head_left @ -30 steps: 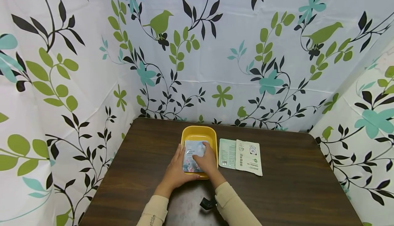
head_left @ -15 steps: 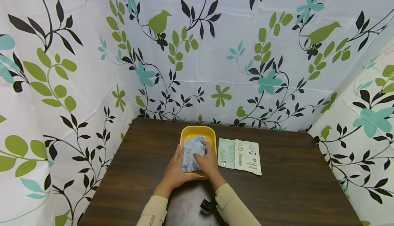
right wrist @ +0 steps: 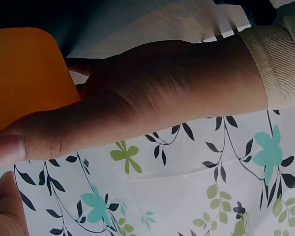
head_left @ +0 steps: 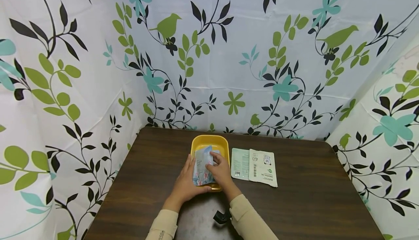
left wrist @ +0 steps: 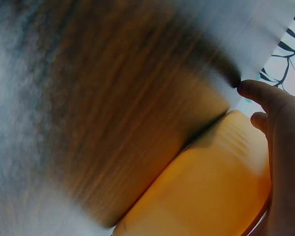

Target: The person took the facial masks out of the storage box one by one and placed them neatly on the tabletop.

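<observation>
A pale blue, flower-printed sheet-mask packet (head_left: 200,167) lies in the yellow tray (head_left: 209,138), its right side bent up. My right hand (head_left: 222,171) pinches that raised side between thumb and fingers. My left hand (head_left: 184,183) rests along the tray's left side, fingers fairly straight and thumb stretched across its near end. In the left wrist view, the left hand (left wrist: 290,147) lies against the tray's outer wall (left wrist: 196,191), index finger pointing past it. The right wrist view has the right hand's thumb (right wrist: 54,130) beside the orange-looking tray wall (right wrist: 24,73); the packet is hidden there.
Two flat packets lie to the right of the tray: a mint green one (head_left: 240,163), partly under a cream one (head_left: 263,167). A dark wooden table (head_left: 311,196) carries everything. Patterned curtains (head_left: 209,69) hang behind and at the sides. A small black device (head_left: 221,217) sits by the right cuff.
The blue packet lay flat in the tray; its right side has since bent up and leftward in my right hand's fingers. The left hand has hardly moved.
</observation>
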The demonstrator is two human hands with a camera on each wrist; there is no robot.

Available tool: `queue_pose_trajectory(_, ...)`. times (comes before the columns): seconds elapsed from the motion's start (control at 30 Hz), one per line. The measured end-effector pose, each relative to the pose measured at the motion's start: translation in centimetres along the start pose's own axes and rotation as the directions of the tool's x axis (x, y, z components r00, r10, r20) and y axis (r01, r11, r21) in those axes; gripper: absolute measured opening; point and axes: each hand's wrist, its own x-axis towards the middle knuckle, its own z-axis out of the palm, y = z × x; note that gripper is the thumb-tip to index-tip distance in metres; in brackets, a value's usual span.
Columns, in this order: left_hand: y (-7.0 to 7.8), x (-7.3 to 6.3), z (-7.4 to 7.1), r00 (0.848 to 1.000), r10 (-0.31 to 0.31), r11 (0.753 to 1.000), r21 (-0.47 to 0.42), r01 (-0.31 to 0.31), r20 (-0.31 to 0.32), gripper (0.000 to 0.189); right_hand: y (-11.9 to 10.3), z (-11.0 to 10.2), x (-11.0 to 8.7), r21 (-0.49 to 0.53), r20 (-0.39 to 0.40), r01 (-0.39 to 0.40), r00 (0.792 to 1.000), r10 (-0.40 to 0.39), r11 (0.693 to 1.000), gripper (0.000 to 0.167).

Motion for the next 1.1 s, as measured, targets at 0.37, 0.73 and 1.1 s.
queue_pose_trajectory(0.37,-0.2,0.2,0.0,1.0,0.009,1.0,0.006,-0.009,-0.005,0.132,-0.9,-0.1,-0.3,0.015,-0.009,0.014,1.0,-0.014,1.0,0.061)
queue_pose_trajectory(0.73,-0.1,0.2,0.1,1.0,-0.007,1.0,0.005,0.007,0.011,0.138,-2.1,-1.3,0.1,0.055,-0.143,0.039,0.989,-0.031,0.998,0.059)
queue_pose_trajectory(1.1,0.0,0.1,0.1,1.0,-0.024,1.0,-0.006,0.024,0.01,0.141,-4.9,-5.8,1.8,0.138,-0.233,0.137,0.967,-0.103,0.981,0.061)
